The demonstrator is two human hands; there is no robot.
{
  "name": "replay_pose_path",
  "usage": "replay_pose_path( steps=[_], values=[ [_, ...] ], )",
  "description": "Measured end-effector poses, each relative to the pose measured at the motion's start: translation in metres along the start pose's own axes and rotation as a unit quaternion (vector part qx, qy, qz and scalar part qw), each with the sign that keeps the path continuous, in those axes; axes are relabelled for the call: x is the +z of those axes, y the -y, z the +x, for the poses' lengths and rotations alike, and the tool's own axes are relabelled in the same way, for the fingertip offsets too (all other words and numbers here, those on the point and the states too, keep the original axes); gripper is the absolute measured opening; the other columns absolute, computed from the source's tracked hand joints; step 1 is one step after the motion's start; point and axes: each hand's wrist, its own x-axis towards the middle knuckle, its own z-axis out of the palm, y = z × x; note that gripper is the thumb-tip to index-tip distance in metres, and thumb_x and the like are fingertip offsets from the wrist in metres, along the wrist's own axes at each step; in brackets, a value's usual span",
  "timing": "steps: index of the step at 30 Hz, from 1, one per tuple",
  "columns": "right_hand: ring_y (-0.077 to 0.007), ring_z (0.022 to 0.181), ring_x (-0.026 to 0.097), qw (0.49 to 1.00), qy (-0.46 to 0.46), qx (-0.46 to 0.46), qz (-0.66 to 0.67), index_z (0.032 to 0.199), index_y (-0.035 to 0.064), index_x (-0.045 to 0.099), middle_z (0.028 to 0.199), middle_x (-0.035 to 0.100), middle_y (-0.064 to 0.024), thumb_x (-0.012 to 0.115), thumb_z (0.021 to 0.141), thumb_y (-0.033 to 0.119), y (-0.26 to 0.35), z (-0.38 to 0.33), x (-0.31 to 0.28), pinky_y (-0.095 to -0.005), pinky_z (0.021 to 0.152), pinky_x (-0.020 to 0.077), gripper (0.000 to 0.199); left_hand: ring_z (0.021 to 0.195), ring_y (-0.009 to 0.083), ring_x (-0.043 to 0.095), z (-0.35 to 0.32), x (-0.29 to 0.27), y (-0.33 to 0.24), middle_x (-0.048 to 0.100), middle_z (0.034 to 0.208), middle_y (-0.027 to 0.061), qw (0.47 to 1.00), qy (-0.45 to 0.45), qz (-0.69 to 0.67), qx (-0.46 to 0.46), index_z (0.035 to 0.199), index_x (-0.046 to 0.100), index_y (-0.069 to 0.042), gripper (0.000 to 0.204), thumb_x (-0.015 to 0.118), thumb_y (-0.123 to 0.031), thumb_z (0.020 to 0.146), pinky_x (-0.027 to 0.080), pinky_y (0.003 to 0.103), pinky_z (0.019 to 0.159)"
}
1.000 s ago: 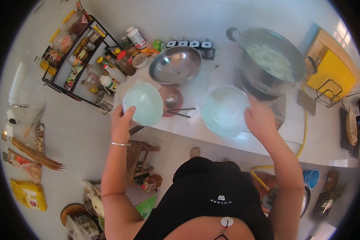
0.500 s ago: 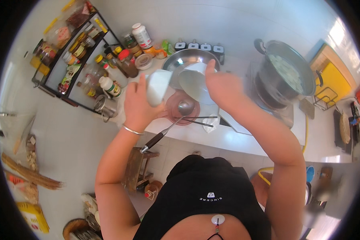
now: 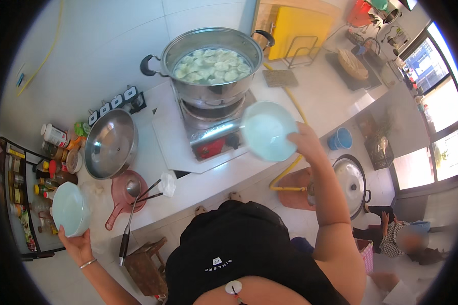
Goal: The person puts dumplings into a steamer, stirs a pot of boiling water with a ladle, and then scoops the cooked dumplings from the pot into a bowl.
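Observation:
My left hand (image 3: 78, 249) grips a pale blue-green bowl (image 3: 70, 211) at the counter's left end, near the bottles. On the other side, my right hand (image 3: 308, 144) has its fingers on the rim of a second pale bowl (image 3: 268, 131), held tilted in front of the stove. Inside that bowl no contents can be made out. Just beyond it, a large two-handled steel pot (image 3: 213, 90) with dumplings (image 3: 212, 66) in water sits on the gas stove (image 3: 213, 131). Between my hands, a ladle (image 3: 133, 188) and dark chopsticks (image 3: 151, 189) rest on a pink handled dish (image 3: 118, 206).
A shallow steel basin (image 3: 110, 146) leans near the wall. Jars and bottles crowd a black rack (image 3: 28, 203) at left. A yellow hose (image 3: 293, 165) runs down the counter's right side, by a lidded pot (image 3: 350, 179). A wooden stool (image 3: 145, 267) stands below; another person (image 3: 399, 236) is at far right.
The view has swung toward the stove. My hands have moved apart: the two bowls, close together before, are now at left and right, the right one near the pot.

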Motion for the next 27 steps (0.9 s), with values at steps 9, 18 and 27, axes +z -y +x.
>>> replay_pose_path(
  steps=[9,18,27],
  values=[
    [-0.0286,0.064,0.061,0.958,-0.198,0.107,-0.177,0.082,-0.0052,0.057,0.073,0.061,-0.0197,0.051,0.073,0.011,-0.168,0.158,-0.103,-0.039,0.061,0.0485,0.02,0.11,0.0288,0.05,-0.058,0.054,0.027,0.048,0.129,0.0094,0.998,0.001,-0.054,0.008,0.13,0.042,-0.01,0.067,0.069,-0.038,0.076,0.046,0.042,0.087],
    [-0.0158,0.048,0.049,0.985,-0.172,-0.028,-0.002,0.063,0.0061,0.051,0.053,0.046,-0.0032,0.055,0.078,0.018,-0.338,0.27,-0.185,-0.0318,0.042,0.0363,0.019,0.117,0.0343,0.048,-0.061,0.071,0.022,0.047,0.13,0.0144,0.996,-0.001,-0.094,0.014,0.128,0.043,-0.005,0.066,0.069,-0.035,0.075,0.047,0.047,0.091],
    [-0.0162,0.061,0.056,0.878,-0.209,-0.179,-0.393,0.121,-0.0002,0.054,0.066,0.058,-0.0085,0.054,0.091,0.027,-0.093,0.13,-0.054,-0.0321,0.056,0.0446,0.04,0.113,0.0347,0.051,-0.065,-0.002,-0.009,0.046,0.129,0.0163,0.98,-0.094,-0.156,0.079,0.127,0.043,-0.006,0.063,0.068,-0.033,0.076,0.051,0.046,0.086]
  ],
)
